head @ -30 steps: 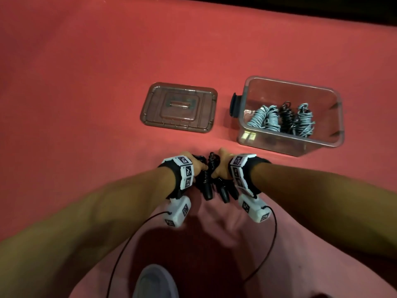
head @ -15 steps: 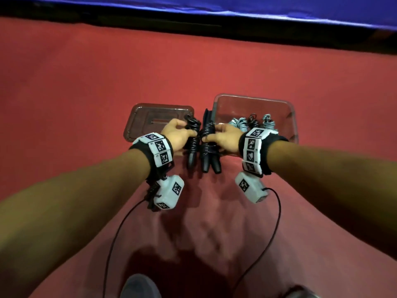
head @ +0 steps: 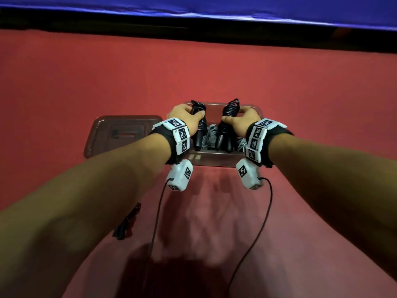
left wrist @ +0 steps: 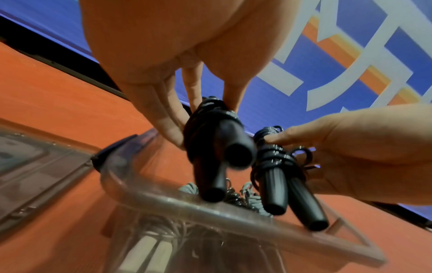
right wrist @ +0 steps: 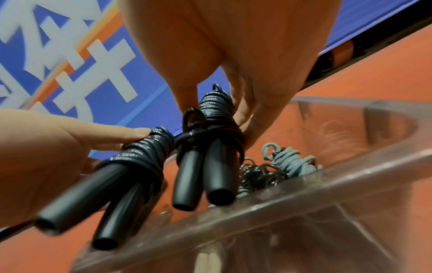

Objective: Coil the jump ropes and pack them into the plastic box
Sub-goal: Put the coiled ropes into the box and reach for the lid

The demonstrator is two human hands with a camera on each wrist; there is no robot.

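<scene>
Two forearms stretched forward over a red surface, wrists banded with white marker blocks. Left hand [head: 186,117] clamped by fingers [left wrist: 163,118] and thumb round a coiled black jump rope [head: 198,125], handles hanging down. Right hand [head: 242,121] gripping a second coiled black rope [head: 227,123] the same way, fingers [right wrist: 254,120] curled about the wound cord. Both bundles held just above the open plastic box [head: 217,161], apart from each other, handle ends dipping past its near rim. Inside the box, grey coiled ropes [right wrist: 292,162] plus a dark one. Brown lid [head: 122,134] lying flat just beside the box, on its left. Red cloth all round, ending far off at a black strip under a blue banner [head: 214,7] with white and orange shapes. Half a second ago, bundles pressed together and nearer the body, short of the box; now parted and carried out over its opening.
</scene>
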